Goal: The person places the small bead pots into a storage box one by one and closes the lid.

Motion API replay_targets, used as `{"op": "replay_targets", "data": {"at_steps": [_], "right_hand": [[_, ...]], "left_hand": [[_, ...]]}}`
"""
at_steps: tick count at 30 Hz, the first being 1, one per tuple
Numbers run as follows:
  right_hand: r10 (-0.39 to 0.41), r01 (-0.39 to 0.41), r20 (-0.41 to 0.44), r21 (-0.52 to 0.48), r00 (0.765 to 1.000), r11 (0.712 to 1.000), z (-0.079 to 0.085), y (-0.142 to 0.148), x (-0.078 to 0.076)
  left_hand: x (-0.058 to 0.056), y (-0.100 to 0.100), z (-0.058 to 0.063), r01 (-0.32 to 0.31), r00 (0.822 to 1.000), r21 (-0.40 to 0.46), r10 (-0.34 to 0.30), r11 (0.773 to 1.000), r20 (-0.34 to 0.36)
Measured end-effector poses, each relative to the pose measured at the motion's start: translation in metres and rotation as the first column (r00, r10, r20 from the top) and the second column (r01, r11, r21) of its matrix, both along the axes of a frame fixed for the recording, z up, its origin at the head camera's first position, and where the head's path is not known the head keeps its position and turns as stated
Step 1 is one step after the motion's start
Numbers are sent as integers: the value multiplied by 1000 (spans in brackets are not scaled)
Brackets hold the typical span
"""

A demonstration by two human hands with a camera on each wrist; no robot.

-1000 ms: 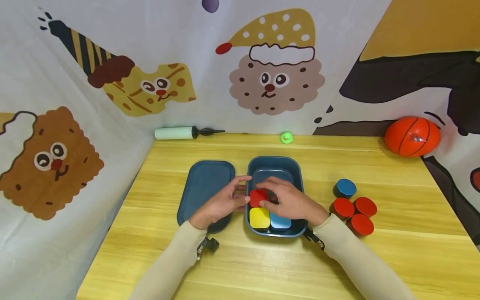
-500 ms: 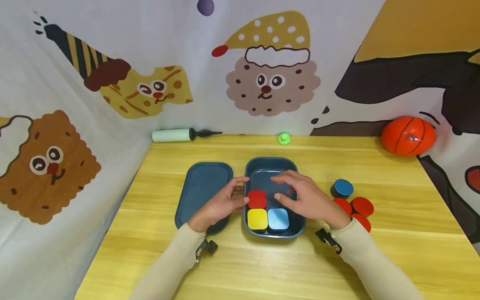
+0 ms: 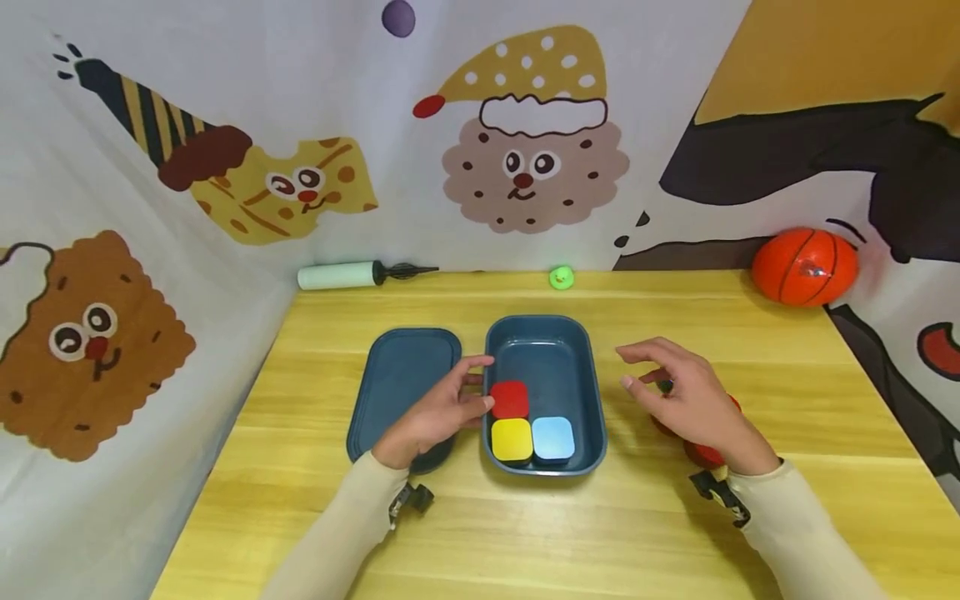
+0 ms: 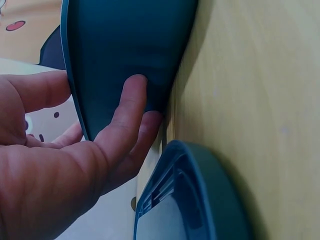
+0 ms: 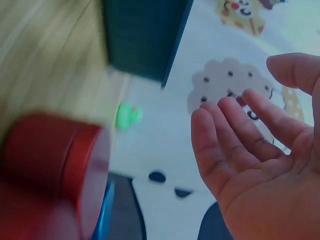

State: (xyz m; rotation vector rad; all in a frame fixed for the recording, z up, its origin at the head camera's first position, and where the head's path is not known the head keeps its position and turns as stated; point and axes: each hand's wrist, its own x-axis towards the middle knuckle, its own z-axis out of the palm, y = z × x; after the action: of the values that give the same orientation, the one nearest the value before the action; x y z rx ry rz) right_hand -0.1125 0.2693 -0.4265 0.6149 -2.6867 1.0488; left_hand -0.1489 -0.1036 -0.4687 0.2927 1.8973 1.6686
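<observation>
My left hand (image 3: 435, 412) rests its relaxed fingers against the left side of a dark blue lunch box (image 3: 597, 400); in the left wrist view the fingertips (image 4: 135, 82) touch its outer wall. Inside the box, a red square-topped container (image 3: 510, 400) stands behind a yellow one (image 3: 512, 440), with a light blue one (image 3: 553, 438) beside the yellow. My right hand (image 3: 693, 400) hovers with nothing in it above round red tins (image 3: 703, 454), hiding most of them and a blue tin. In the right wrist view its palm faces a red tin (image 5: 55, 155) with fingers loosely bent.
The dark blue lid (image 3: 401, 375) lies left of the box, partly under my left forearm and hand. Along the back of the wooden table (image 3: 525, 542) are a pale green pump (image 3: 341, 276), a green toy duck (image 3: 561, 277) and an orange-red ball (image 3: 806, 267). A cartoon-printed cloth (image 3: 420, 217) hangs behind.
My right hand has let go of the red container in the box, lifted away and moved right over the round tins. My left hand stays at the box's left side.
</observation>
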Motion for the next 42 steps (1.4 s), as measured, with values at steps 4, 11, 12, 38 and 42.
{"op": "replay_targets", "data": {"at_steps": [4,11,12,38,42], "right_hand": [[-87,87,-42,10,995,996,-2,24,9],[-174,174,-53,-4,983,985,-9,52,13],[-185,184,-42,-11,982,983,-11,55,14],[-64,54,227,48,972,997,-56,134,44],[-54,45,239,41,969,998,-58,137,43]], "left_hand": [[0,3,-1,18,1000,-2,-18,1000,-18],[-2,-1,0,19,999,-35,-20,999,-34],[-2,-2,1,20,999,-42,-22,999,-36],[-2,-4,-4,23,1000,3,-23,1000,16],[-1,-3,-3,21,1000,-1,-21,1000,15]]}}
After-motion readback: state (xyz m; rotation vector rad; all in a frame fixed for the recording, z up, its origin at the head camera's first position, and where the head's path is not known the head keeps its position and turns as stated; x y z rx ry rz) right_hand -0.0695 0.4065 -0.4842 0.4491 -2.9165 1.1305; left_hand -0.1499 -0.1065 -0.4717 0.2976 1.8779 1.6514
